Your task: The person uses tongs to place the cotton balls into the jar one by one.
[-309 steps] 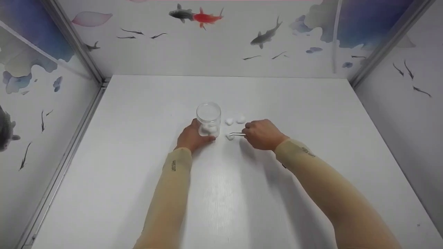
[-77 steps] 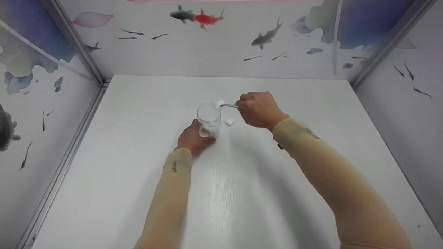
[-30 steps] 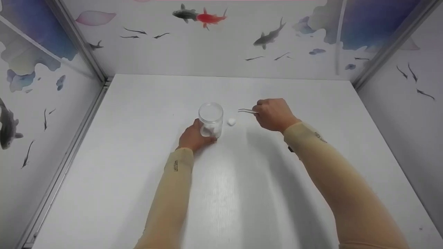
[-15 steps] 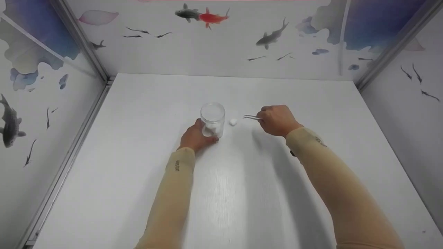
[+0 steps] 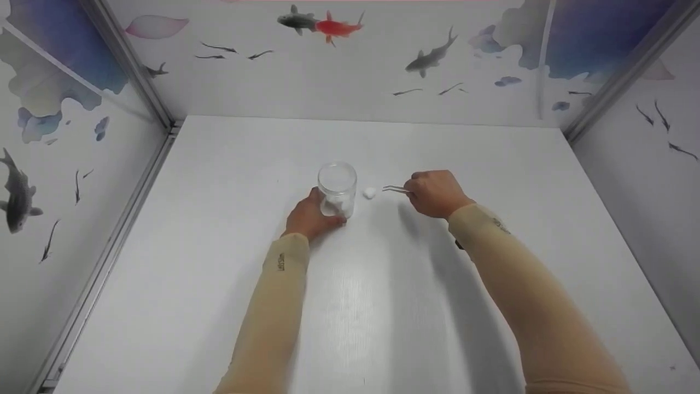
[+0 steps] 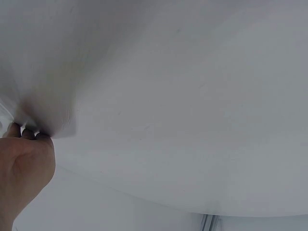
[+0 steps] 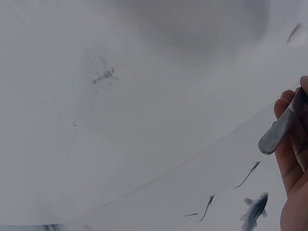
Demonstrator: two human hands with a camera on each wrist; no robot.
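In the head view, my left hand (image 5: 309, 220) holds a clear jar (image 5: 337, 179) by its lower part, upright on the table. White cotton balls (image 5: 339, 205) show blurred through its wall. To the jar's right lies a single cotton ball (image 5: 369, 192), apart from it. My right hand (image 5: 438, 194) pinches metal tweezers (image 5: 396, 189), whose tips point left, slightly apart, close to that ball with nothing between them. The right wrist view shows the wide end of the tweezers (image 7: 275, 138) sticking out of the hand. Only part of the left hand (image 6: 28, 163) appears in its wrist view.
The white table (image 5: 219, 164) is enclosed by printed panels at the back (image 5: 350, 82) and both sides, with metal frame posts (image 5: 131, 65) in the corners. Beige sleeves (image 5: 273, 306) cover both forearms.
Earlier, several cotton balls lay by the jar, and the tweezers carried one to its rim. Now one lies outside; the empty tweezers have come back down beside it. The left hand stays on the jar.
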